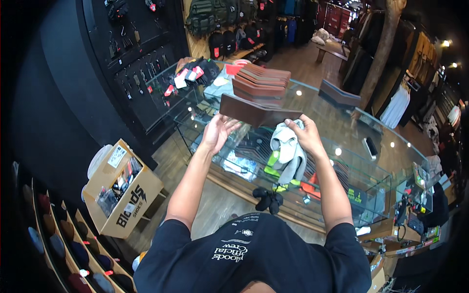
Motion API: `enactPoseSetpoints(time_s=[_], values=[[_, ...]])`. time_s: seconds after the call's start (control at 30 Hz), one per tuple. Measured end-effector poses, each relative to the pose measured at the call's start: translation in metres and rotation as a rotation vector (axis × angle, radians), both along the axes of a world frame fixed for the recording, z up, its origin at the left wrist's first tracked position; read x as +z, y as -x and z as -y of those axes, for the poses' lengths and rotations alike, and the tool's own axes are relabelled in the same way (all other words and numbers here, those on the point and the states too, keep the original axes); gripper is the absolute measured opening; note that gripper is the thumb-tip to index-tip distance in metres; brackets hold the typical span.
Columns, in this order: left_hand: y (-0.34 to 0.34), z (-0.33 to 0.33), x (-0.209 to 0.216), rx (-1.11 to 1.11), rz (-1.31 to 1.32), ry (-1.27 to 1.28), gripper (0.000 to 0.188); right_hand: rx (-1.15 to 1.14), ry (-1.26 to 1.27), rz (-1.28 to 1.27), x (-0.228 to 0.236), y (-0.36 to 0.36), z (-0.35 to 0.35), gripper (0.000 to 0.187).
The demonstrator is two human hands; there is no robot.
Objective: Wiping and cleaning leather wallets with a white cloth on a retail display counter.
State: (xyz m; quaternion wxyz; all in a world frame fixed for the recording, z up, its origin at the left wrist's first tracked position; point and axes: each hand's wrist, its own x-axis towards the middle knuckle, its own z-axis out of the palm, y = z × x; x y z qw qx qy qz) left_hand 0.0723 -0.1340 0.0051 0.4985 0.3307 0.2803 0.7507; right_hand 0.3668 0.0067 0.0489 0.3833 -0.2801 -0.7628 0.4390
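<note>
An opened dark brown bifold wallet (254,113) is held up in front of me over a glass display counter (312,146). My left hand (218,132) supports its left end from below, with fingers partly spread against it. The right end is pinched between thumb and fingers of my right hand (305,135). From that same hand a light grey cloth (288,146) hangs down, with yellow-green parts near its lower end. Just beyond the open wallet, a stack of brown and reddish wallets (261,85) stands fanned on the glass.
Another row of dark wallets (339,95) stands on the counter at the right, with a phone (370,148) nearer. Tagged black goods (198,73) lie at the far left corner. A cardboard box (122,190) stands left, beside cap shelves (68,239). Clutter fills the right end.
</note>
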Motion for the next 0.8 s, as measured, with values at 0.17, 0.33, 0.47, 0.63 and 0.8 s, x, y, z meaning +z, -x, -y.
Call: enactPoseSetpoints(time_s=[0.17, 0.33, 0.47, 0.63, 0.8], values=[[0.049, -0.047, 0.025, 0.287, -0.305, -0.006, 0.049, -0.136, -0.105, 0.060, 0.027, 0.058, -0.017, 0.040], [0.057, -0.071, 0.011, 0.593, -1.165, 0.136, 0.087, -0.471, -0.295, 0.223, -0.005, 0.089, -0.037, 0.051], [0.047, -0.093, 0.000, 0.651, -1.411, 0.064, 0.116, -0.504, -0.248, 0.271, -0.007, 0.091, -0.042, 0.051], [0.036, -0.104, 0.001, 0.746, -1.364, 0.148, 0.114, -0.506, -0.146, 0.293, -0.003, 0.096, -0.044, 0.041], [0.026, -0.109, 0.013, 0.744, -1.387, 0.167, 0.116, -0.604, -0.065, 0.205, -0.007, 0.083, -0.044, 0.032]])
